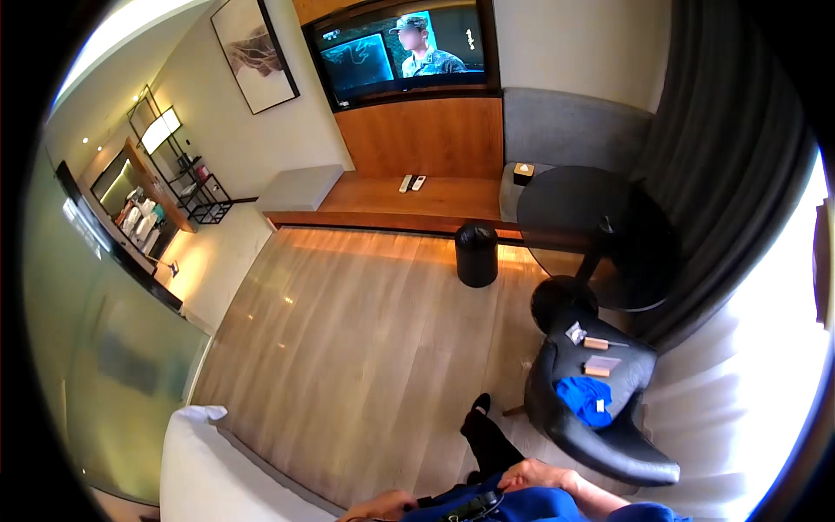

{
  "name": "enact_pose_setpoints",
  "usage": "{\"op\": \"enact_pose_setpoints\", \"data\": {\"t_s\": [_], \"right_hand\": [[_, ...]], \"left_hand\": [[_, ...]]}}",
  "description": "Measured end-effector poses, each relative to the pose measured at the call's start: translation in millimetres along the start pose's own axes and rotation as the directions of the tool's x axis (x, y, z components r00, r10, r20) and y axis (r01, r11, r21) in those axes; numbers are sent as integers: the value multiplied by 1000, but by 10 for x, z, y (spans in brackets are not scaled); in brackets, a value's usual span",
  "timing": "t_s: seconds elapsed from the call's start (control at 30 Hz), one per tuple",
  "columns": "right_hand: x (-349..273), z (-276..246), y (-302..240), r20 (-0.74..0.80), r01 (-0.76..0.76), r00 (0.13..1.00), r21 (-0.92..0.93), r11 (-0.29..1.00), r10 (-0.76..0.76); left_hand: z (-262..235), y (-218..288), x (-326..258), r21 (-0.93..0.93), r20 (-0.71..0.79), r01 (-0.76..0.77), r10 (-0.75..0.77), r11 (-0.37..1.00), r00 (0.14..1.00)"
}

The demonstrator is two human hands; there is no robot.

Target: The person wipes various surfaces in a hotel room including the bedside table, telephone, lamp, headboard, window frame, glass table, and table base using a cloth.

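Observation:
At the lower edge, in front of my blue top (544,503), are both my hands. My right hand (531,474) has its fingers curled in by the waist, close to a black strap-like item (474,507); whatever lies inside the fingers is hidden. Farther left and cut by the frame's edge, my left hand (396,503) is near the strap's other end, its fingers mostly out of sight. A blue cloth (584,400) lies crumpled on the black armchair (600,444) to the right, beside two small items with tan handles or bases (597,370) and a small clear packet (576,332).
A white bed (213,470) stands at lower left. Ahead are a black bin (477,255), a round dark table (574,204) and a wooden bench (365,196) with two remotes (412,184) and a tissue box (523,174). A television (400,52) hangs above; dark curtains (722,165) hang right.

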State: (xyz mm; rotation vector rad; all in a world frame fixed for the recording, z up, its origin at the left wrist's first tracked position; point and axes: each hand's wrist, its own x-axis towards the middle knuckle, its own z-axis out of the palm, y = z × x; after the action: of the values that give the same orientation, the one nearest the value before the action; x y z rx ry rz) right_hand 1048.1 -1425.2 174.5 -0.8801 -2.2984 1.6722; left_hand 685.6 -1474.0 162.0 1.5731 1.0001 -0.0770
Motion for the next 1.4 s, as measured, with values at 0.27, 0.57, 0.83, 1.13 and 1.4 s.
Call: {"op": "enact_pose_setpoints", "data": {"t_s": [0.27,0.57,0.83,1.13,1.4], "right_hand": [[1745,-812,365,-771,-51,634,44,998,67],[2681,-3075,643,-747,185,663,104,977,-46],[3413,-2938,2273,-399,205,627,913,353,669],[3607,-4049,4840,-484,276,66,849,450,873],[2650,-5158,7581,-794,-325,-463,566,758,394]], "left_hand": [[-2323,686,1004,-381,-542,-162,-78,910,837],[-3606,1219,3335,-794,-568,-491,-151,357,809],[-3749,-56,4884,-348,-553,-246,13,905,833],[-5157,-1930,7336,155,-764,-24,135,988,632],[-5945,-2264,8960,285,-820,-187,340,940,459]]}}
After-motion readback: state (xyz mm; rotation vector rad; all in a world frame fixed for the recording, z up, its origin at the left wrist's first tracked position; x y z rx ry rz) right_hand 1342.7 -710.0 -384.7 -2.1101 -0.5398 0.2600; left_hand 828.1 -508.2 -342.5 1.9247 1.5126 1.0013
